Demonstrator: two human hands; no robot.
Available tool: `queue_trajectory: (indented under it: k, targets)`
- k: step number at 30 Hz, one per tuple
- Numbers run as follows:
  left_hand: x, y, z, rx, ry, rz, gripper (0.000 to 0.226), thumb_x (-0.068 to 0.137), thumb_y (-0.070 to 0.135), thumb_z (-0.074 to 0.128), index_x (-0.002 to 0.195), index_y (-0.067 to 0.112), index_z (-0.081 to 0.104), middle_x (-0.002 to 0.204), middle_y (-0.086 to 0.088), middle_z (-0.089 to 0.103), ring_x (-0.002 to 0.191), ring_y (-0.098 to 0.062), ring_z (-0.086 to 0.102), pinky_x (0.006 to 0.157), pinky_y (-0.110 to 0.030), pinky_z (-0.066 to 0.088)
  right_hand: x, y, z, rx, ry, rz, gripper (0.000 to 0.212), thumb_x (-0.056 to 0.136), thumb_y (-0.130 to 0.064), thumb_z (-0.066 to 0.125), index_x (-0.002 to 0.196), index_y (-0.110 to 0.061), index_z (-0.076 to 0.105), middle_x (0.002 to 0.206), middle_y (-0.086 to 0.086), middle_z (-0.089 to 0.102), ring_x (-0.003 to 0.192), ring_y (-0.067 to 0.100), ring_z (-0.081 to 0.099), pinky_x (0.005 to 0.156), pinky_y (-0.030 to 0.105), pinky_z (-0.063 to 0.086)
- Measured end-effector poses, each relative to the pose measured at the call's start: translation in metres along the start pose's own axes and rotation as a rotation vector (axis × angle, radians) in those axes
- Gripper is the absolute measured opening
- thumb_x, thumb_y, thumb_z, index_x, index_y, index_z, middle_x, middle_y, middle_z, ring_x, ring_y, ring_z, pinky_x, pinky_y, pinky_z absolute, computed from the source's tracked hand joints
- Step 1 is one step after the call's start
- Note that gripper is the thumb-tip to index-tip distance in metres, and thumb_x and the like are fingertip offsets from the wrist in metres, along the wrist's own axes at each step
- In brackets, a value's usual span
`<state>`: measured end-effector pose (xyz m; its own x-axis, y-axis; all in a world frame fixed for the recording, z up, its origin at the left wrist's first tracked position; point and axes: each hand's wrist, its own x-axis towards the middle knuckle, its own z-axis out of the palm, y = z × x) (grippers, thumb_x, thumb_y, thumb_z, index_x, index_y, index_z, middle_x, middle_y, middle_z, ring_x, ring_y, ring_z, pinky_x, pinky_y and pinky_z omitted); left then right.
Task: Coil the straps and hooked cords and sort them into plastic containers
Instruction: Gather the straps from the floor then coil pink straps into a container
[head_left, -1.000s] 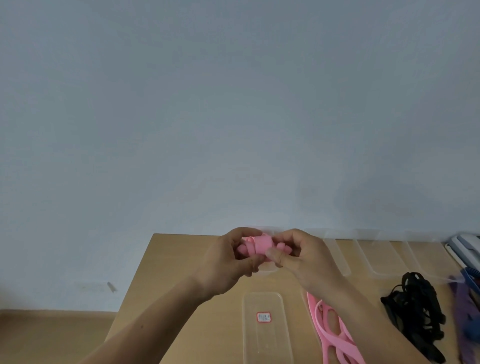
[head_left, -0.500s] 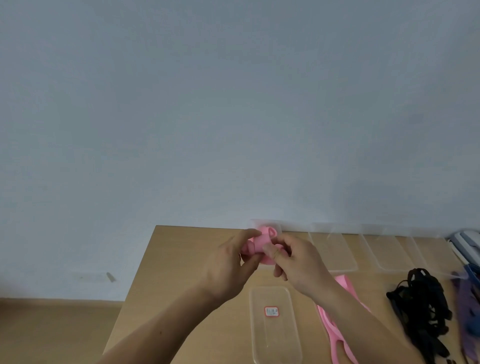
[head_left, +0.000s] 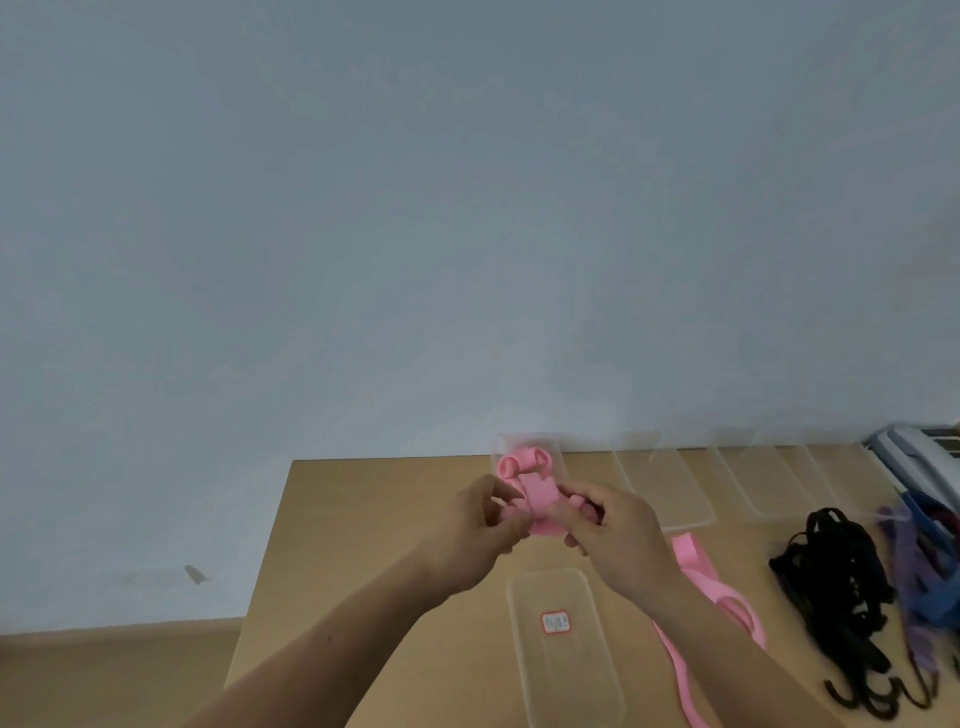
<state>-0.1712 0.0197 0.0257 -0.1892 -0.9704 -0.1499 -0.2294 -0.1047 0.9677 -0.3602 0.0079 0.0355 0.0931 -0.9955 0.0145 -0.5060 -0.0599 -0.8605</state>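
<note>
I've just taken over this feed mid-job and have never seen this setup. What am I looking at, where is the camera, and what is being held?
There is no machine here. A person works with bare hands, and the single camera sits on their head, looking forward and down. The left hand and right hand both grip a partly rolled pink strap above a wooden table. At the far edge, a clear container already holds pink coils, and more clear containers stand to its right. A clear tray with a red label lies nearer. Loose pink straps, black hooked cords and purple and blue cords lie on the right.
</note>
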Motion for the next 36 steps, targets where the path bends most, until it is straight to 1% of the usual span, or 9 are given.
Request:
queue_trajectory:
  k: [6,10,13,17,20,25,28,31,36]
  targets:
    - [0.025,-0.010,0.018,0.073,0.076,-0.035,0.019,0.092,0.027,0.069,0.091,0.014,0.055,0.081,-0.013,0.071,0.057,-0.005,0.056,0.050,-0.012,0.040,0.024,0.031,-0.001,0.031,0.008,0.048,0.029,0.089,-0.019,0.071,0.117,-0.014,0.070,0.075,-0.005,0.068,0.055,0.002,0.064,0.052,0.012,0.047]
    - [0.042,-0.018,0.025,0.164,0.141,-0.099,0.026,0.089,0.034,0.072,0.083,0.021,0.051,0.057,0.008,0.061,0.056,-0.010,0.057,0.050,-0.018,0.039,0.047,0.051,0.003,-0.023,-0.040,0.014,0.024,0.090,-0.024,0.070,0.112,-0.015,0.072,0.071,-0.005,0.067,0.059,0.008,0.066,0.060,0.024,0.054]
    - [0.058,-0.029,0.030,0.246,0.185,-0.170,0.031,0.088,0.043,0.069,0.086,0.016,0.054,0.073,-0.002,0.070,0.064,-0.013,0.059,0.058,-0.027,0.044,0.065,0.068,0.006,-0.047,-0.084,-0.005,0.028,0.091,-0.028,0.069,0.115,-0.015,0.071,0.071,-0.009,0.066,0.062,0.009,0.068,0.067,0.025,0.056]
    - [0.079,-0.040,0.027,0.584,0.115,-0.144,0.024,0.089,0.044,0.063,0.108,0.028,0.063,0.103,0.018,0.065,0.104,-0.007,0.058,0.079,-0.022,0.042,0.083,0.089,0.005,-0.085,-0.188,-0.046,0.024,0.089,-0.032,0.070,0.108,-0.018,0.074,0.067,-0.014,0.061,0.064,0.004,0.062,0.061,0.011,0.045]
    - [0.095,-0.042,0.024,0.714,0.077,-0.096,0.034,0.089,0.038,0.063,0.120,0.025,0.061,0.120,0.010,0.064,0.114,-0.011,0.052,0.090,-0.026,0.043,0.095,0.099,0.006,-0.129,-0.203,-0.073,0.021,0.089,-0.030,0.071,0.103,-0.014,0.075,0.066,-0.012,0.063,0.062,0.000,0.058,0.058,0.010,0.041]
    - [0.109,-0.049,0.033,0.844,0.010,-0.053,0.057,0.090,0.035,0.061,0.143,0.028,0.041,0.120,0.007,0.066,0.113,-0.019,0.053,0.093,-0.035,0.045,0.107,0.107,0.014,-0.209,-0.272,-0.043,0.016,0.091,-0.030,0.067,0.096,-0.016,0.074,0.067,-0.015,0.058,0.062,0.000,0.053,0.056,0.013,0.039]
    - [0.112,-0.058,0.034,0.953,-0.044,-0.038,0.050,0.090,0.036,0.060,0.139,0.029,0.050,0.123,0.006,0.065,0.116,-0.020,0.051,0.098,-0.037,0.041,0.107,0.113,0.020,-0.243,-0.321,-0.030,0.017,0.090,-0.035,0.068,0.077,-0.025,0.064,0.059,-0.015,0.047,0.056,0.002,0.045,0.053,0.015,0.035]
    - [0.114,-0.066,0.032,0.979,-0.053,-0.048,0.046,0.089,0.036,0.058,0.134,0.029,0.056,0.114,0.009,0.068,0.119,-0.018,0.047,0.100,-0.034,0.037,0.108,0.116,0.025,-0.277,-0.362,0.018,0.036,0.088,-0.043,0.067,0.061,-0.036,0.045,0.055,-0.013,0.044,0.053,0.002,0.042,0.048,0.019,0.031]
    - [0.118,-0.071,0.032,1.023,-0.056,-0.052,0.035,0.089,0.034,0.057,0.122,0.027,0.063,0.103,0.006,0.068,0.116,-0.020,0.045,0.097,-0.033,0.034,0.111,0.120,0.033,-0.509,-0.424,-0.005,0.039,0.093,-0.061,0.048,0.077,-0.027,0.058,0.068,-0.008,0.057,0.065,0.013,0.056,0.051,0.026,0.033]
